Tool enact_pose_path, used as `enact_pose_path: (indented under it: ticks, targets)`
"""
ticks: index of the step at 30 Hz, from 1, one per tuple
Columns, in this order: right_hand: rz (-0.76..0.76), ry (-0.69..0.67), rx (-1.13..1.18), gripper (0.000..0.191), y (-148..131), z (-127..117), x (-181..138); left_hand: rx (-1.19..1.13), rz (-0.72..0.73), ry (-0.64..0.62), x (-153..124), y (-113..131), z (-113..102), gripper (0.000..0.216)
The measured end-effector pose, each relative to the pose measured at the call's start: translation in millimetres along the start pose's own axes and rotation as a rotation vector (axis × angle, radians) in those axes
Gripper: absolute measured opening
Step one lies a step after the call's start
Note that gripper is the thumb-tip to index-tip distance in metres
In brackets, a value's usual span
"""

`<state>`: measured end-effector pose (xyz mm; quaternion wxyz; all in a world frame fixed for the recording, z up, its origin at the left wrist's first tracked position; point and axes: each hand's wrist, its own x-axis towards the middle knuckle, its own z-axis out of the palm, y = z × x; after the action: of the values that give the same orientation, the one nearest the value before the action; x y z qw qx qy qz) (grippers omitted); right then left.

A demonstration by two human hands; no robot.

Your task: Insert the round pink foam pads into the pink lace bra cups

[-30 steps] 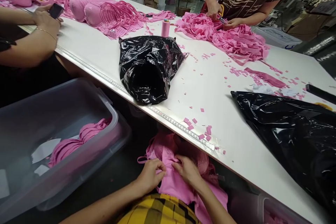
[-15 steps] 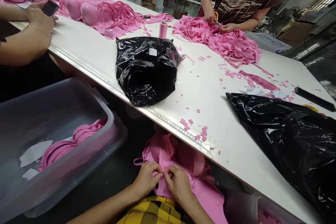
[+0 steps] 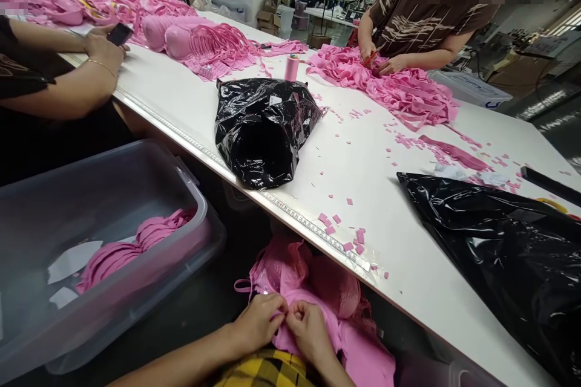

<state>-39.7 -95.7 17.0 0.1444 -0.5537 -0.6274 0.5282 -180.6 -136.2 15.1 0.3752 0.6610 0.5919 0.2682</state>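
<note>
A pink bra (image 3: 318, 281) with lace and cups lies across my lap, below the table edge. Both my left hand (image 3: 263, 320) and my right hand (image 3: 307, 328) are closed in a pinch on its fabric, fingertips nearly meeting. What exactly sits between the fingertips is too small to make out. A thin strap loop sticks out left of the bra, and smooth pink cloth hangs down to the right, beside my yellow and black checked clothing (image 3: 267, 370).
On the white table (image 3: 363, 160) lie an open black plastic bag (image 3: 272, 112), another black bag (image 3: 494, 236), a pink thread cone (image 3: 292, 66), and pink scraps. A clear bin (image 3: 202, 205) with pink pieces stands left. Two co-workers sit by the table; one holds a phone (image 3: 120, 34).
The view has tilted and shifted, so the scene sits slightly lower and farther right. The bag's mouth appears rounder. My hands keep pinching the bra, their fingertips a little closer together.
</note>
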Motion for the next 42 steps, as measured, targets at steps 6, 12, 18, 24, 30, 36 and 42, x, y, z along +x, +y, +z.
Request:
enact_pose_path:
  ticks: [6,12,18,24,30,36,42]
  targets:
    - [0.008,-0.027,0.143,0.019,7.9,3.4,2.1,-0.012,-0.167,0.078,3.2,6.3,7.2,0.024]
    - [0.020,-0.086,0.232,0.019,8.0,3.1,0.7,0.197,-0.047,-0.013,-5.7,12.6,3.4,0.018]
    - [0.033,-0.087,0.236,0.021,8.0,1.6,-2.2,0.213,-0.005,-0.164,-11.8,17.6,-13.5,0.017]
    - [-0.011,-0.031,0.180,0.018,-2.1,6.5,-6.0,-0.003,-0.069,0.037,-3.6,9.3,-3.8,0.028]
    - [-0.064,0.025,0.085,0.017,-10.5,-8.3,-8.0,-0.290,-0.361,0.173,13.7,18.6,-1.1,0.020]
    - [-0.186,0.045,-0.382,0.022,-1.9,-22.3,-20.8,-0.268,-0.407,0.207,13.9,15.6,-5.6,0.011]
    - [-0.204,0.085,-0.777,0.018,-3.7,-10.5,-20.6,-0.355,-0.475,0.183,16.3,15.2,-6.1,0.011]
